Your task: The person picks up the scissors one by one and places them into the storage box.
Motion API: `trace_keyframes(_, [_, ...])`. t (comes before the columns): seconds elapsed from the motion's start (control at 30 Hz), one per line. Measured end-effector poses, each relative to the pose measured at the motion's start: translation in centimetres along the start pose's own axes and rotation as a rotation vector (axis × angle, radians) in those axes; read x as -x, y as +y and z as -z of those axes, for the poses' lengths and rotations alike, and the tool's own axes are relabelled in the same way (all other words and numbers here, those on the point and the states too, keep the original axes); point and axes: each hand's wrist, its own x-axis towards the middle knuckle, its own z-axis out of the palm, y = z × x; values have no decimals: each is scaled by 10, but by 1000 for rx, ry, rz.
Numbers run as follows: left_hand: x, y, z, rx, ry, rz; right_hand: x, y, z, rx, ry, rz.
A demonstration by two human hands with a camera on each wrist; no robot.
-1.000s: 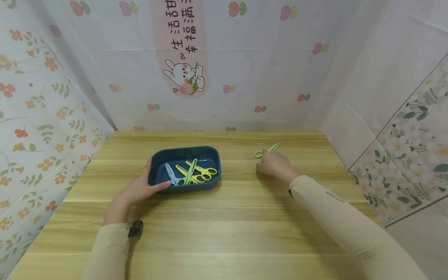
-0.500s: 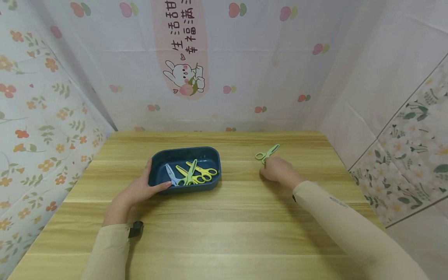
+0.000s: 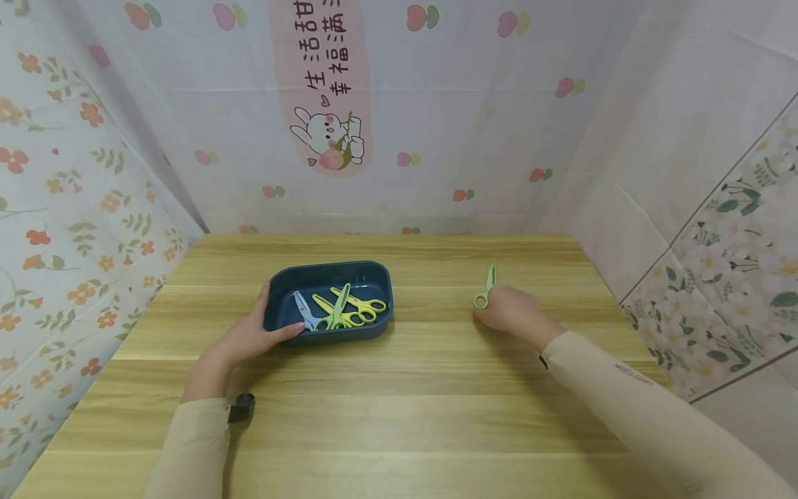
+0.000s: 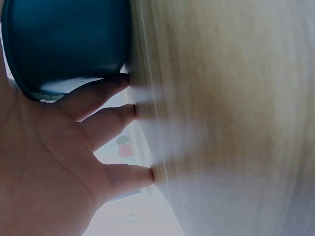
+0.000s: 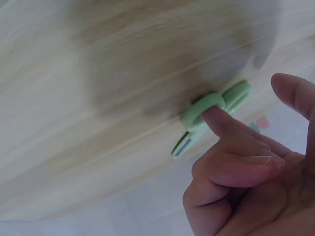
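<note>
A dark blue box (image 3: 377, 331) holds several scissors: blue scissors (image 3: 303, 308), green scissors (image 3: 339, 309) and yellow scissors (image 3: 357, 299). My left hand (image 3: 249, 339) rests around its left front corner, thumb along the front rim. In the left wrist view, straight, spread fingers (image 4: 110, 128) reach down to the table beside the box (image 4: 69, 39). Farther right, my right hand (image 3: 514, 312) touches another pair of green scissors (image 3: 490, 278) lying on the table. In the right wrist view, the index fingertip presses into a handle ring of those scissors (image 5: 212, 100); the thumb stands apart and other fingers are curled.
The wooden table (image 3: 399, 409) runs back to a patterned curtain (image 3: 436, 125). A flowered curtain (image 3: 81, 208) borders the left side and a panelled wall (image 3: 717, 229) the right. A black wrist strap piece (image 3: 242, 409) sits at the left sleeve.
My right hand has moved right and nearer, dragging the green scissors along. The scissors have turned so their blades point more straight away. The left hand and box have stayed put.
</note>
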Motion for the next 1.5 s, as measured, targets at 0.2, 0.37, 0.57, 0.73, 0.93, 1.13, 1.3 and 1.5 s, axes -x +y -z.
trace_keyframes(0.2, [-1, -1, 0, 21, 4, -21, 11, 11, 5, 2, -22, 4])
trace_keyframes(0.37, [-2, -3, 0, 24, 4, -31, 15, 18, 6, 0, -29, -12])
trace_keyframes(0.57, [-2, -2, 1, 34, 0, -28, 14, 23, 2, 20, 33, 3])
trace_keyframes(0.73, [-3, -1, 2, 27, 1, -24, 11, 27, -4, 14, 61, 18])
trace_keyframes(0.93, [-3, -1, 0, 19, 3, -19, 5, 32, -7, 13, 76, 29])
trace_keyframes(1.13, [-2, -1, 0, 14, 5, -19, 3, 34, -8, -9, 77, 43])
trace_keyframes(1.3, [-1, -1, 0, 15, 1, -12, 1, 36, -12, -36, 65, 43])
trace_keyframes(1.5, [-2, -2, -1, 37, 0, -13, -6, 35, -7, -90, 13, 21])
